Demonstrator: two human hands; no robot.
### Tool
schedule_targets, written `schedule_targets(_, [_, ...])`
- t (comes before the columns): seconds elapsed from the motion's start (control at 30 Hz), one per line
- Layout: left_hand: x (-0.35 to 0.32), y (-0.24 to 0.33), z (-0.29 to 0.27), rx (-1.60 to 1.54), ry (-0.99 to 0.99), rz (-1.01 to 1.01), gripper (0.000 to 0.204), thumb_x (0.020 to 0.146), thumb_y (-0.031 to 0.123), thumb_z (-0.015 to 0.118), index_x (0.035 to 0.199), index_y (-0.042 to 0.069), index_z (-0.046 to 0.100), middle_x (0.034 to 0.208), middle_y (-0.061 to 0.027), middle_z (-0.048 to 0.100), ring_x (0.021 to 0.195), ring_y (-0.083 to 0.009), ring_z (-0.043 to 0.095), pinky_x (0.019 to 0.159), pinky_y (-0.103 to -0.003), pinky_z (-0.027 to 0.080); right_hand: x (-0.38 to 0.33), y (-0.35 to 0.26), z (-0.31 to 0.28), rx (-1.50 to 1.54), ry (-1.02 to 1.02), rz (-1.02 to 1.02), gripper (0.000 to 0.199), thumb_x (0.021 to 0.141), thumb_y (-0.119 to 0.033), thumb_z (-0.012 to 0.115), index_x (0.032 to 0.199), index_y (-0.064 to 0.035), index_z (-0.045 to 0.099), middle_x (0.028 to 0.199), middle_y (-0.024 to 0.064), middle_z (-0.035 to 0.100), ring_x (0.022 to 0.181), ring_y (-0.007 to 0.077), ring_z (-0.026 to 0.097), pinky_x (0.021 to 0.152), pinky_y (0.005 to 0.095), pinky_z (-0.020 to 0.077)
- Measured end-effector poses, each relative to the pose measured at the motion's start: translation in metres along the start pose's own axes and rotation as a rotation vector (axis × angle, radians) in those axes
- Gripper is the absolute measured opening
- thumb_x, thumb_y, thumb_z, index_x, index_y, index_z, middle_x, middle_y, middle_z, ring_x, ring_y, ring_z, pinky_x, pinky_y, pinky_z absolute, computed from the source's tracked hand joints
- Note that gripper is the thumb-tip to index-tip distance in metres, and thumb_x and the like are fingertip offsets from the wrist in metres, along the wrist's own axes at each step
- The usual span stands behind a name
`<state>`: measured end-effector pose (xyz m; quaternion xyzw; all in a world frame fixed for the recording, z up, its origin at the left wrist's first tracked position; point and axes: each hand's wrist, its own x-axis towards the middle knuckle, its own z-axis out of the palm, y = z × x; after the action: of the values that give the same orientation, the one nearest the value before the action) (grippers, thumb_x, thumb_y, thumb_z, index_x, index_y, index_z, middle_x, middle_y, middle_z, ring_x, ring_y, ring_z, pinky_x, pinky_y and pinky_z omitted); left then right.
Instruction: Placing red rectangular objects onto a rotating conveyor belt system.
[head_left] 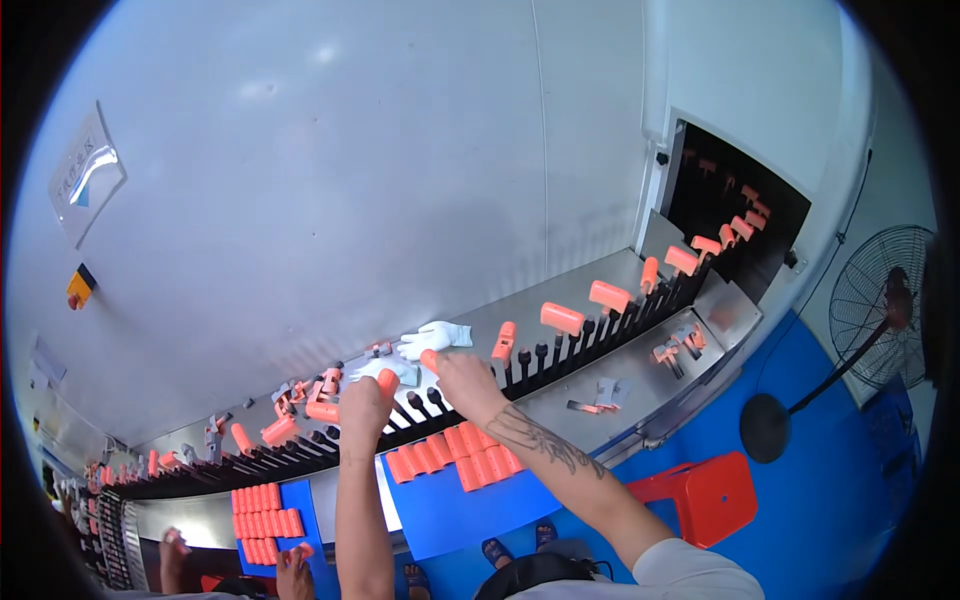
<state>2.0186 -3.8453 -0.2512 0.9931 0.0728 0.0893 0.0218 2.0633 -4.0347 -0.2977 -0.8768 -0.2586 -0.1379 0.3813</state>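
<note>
Where left grip (365, 408) and right grip (466, 382) curl, orange pieces (387, 380) protrude inward.

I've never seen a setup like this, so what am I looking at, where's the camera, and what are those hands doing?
There is no robot here: the camera is worn on a person's head, looking down through a wide fisheye lens, so straight edges look bent. The bare left hand and right hand are the wearer's; each grips an orange piece over a long line of black posts. Some posts carry similar pieces. White gloves lie behind the line. Nearer the wearer, orange parts sit in rows on a blue sheet. The hands at lower left belong to someone else.
</note>
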Motion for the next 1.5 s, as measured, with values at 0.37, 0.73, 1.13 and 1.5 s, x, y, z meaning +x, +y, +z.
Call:
schedule_targets(0.37, [-0.098, 0.059, -0.016, -0.282, 0.522, 0.052, 0.029, 0.083, 0.012, 0.073, 0.107, -0.002, 0.067, 0.089, -0.0146, 0.067, 0.078, -0.0278, 0.065, 0.067, -0.038, 0.050, 0.000, 0.063, -0.054, 0.766, -0.054, 0.281, 0.033, 0.084, -0.013, 0.071, 0.113, 0.0041, 0.068, 0.087, 0.0119, 0.073, 0.080, 0.0146, 0.070, 0.070, 0.0304, 0.0550])
schedule_targets(0.73, [-0.204, 0.141, 0.161, -0.511, -0.105, -0.359, 0.060, 0.081, 0.032, 0.076, 0.123, -0.007, 0.060, 0.095, -0.0240, 0.071, 0.084, -0.0364, 0.070, 0.074, -0.041, 0.055, -0.253, 0.095, -0.002, 0.245, -0.003, 0.101, 0.032, 0.084, -0.012, 0.069, 0.115, -0.0048, 0.063, 0.116, 0.0125, 0.060, 0.102, 0.0308, 0.062, 0.085, 0.0384, 0.0538])
schedule_targets(1.13, [-0.166, 0.229, 0.214, -0.729, -0.193, -0.041, 0.064, 0.081, 0.017, 0.076, 0.134, -0.007, 0.050, 0.122, -0.0242, 0.057, 0.096, -0.0335, 0.064, 0.083, -0.038, 0.053, -0.255, 0.199, -0.038, -0.107, -0.031, -0.071, 0.028, 0.084, -0.013, 0.063, 0.109, -0.0016, 0.065, 0.117, 0.0123, 0.062, 0.105, 0.0286, 0.058, 0.090, 0.0408, 0.0455])
schedule_targets(1.5, [-0.137, 0.322, 0.241, -0.673, -0.028, -0.133, 0.051, 0.081, 0.013, 0.076, 0.125, -0.003, 0.058, 0.103, -0.0173, 0.063, 0.074, -0.0249, 0.060, 0.070, -0.036, 0.051, -0.243, 0.269, -0.100, -0.023, 0.038, -0.074, 0.033, 0.084, -0.020, 0.068, 0.114, -0.0054, 0.066, 0.121, 0.0101, 0.061, 0.114, 0.0276, 0.055, 0.094, 0.0415, 0.0419])
